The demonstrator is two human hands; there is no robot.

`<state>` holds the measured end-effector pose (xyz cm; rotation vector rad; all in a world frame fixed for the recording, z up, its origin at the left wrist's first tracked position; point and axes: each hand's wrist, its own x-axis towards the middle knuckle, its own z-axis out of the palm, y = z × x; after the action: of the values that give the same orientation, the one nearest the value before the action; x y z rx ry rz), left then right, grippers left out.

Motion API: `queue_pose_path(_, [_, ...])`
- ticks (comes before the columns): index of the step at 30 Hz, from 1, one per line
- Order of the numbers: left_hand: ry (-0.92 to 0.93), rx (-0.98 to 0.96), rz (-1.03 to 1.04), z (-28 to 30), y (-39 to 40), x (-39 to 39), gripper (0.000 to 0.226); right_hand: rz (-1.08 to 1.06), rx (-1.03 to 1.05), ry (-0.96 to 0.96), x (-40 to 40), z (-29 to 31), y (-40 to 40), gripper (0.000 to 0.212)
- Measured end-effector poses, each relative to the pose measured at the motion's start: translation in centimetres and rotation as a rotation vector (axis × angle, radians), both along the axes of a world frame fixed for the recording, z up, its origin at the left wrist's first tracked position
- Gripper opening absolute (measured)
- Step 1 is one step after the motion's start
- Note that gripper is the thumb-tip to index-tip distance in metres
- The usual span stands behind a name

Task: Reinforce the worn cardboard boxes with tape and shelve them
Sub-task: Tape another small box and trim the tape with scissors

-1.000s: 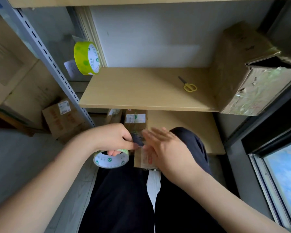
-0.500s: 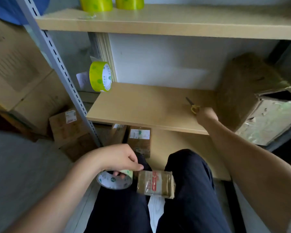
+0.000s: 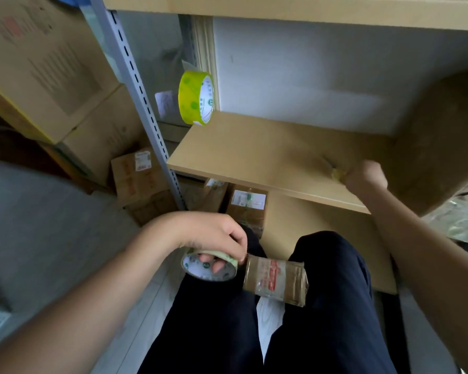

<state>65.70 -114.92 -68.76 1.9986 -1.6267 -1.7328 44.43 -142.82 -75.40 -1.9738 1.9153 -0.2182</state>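
**Both hands gripping: tape roll at the lap, scissors at the shelf**

Gripping with both hands, the person sits facing a wooden shelf unit. The left hand [image 3: 214, 236] holds a roll of clear tape [image 3: 210, 267], fingers hooked through its core and thumb pinched at the rim. The right hand [image 3: 366, 175] is curled into a fist around the yellow scissors [image 3: 335, 172] over the front part of the shelf; the scissors are blurred and mostly hidden by the fist.

Largest in view, a stack of big cardboard cartons [image 3: 52, 71] fills the left side behind a grey slotted metal upright [image 3: 135, 85]. A large brown box [image 3: 443, 136] sits on the right end of the middle shelf [image 3: 254, 152], just beyond the right fist. Its lower face looks shiny and crinkled. A lower shelf board [image 3: 322, 238] shows under the middle one, partly behind the person's dark trousers [image 3: 322, 306].

On the floor beneath the middle shelf stand several labelled parcels [image 3: 139, 179], one with a white label [image 3: 247, 198] facing up.

The small cardboard box [image 3: 276, 280], the one being taped, rests on the lap between the knees. It is wrapped in glossy tape, with red printing showing through. Its left end touches the tape roll in the left hand.

A second tape roll [image 3: 196, 98], yellow-green, stands on edge at the middle shelf's back left corner.
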Motion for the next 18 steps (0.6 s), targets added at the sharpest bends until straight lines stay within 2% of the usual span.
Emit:
queue_pose_path(4, [-0.086, 0.023, -0.077, 0.6, 0.0, 0.4, 0.018, 0.194, 0.347, -0.719, -2.7, 3.5, 10.2, 0.030])
queue_pose_path(6, [-0.126, 0.034, -0.097, 0.7, 0.1, 0.3, 0.018, 0.233, 0.671, -1.044, -4.5, 3.9, 17.5, 0.038])
queue_pose_path(7, [-0.146, 0.034, -0.105, 0.8, 0.2, 0.3, 0.019, 0.254, 0.848, -1.140, -5.1, 3.9, 20.9, 0.046])
queue_pose_path(9, [-0.187, 0.028, -0.126, 0.9, 0.4, 0.2, 0.019, 0.339, 1.126, -1.191, -5.9, 3.7, 26.5, 0.063])
queue_pose_path(12, [-0.226, 0.025, -0.159, 1.3, 0.8, -0.1, 0.020, 0.413, 1.336, -1.141, -4.9, 3.6, 31.6, 0.081])
queue_pose_path(15, [-0.261, 0.017, -0.185, 1.6, 1.0, -0.4, 0.023, 0.446, 1.294, -1.026, -3.2, 3.1, 33.9, 0.087])
queue_pose_path(18, [-0.271, 0.013, -0.185, 1.9, 1.4, -0.5, 0.025, 0.418, 1.206, -0.989, -1.8, 2.8, 34.8, 0.088])
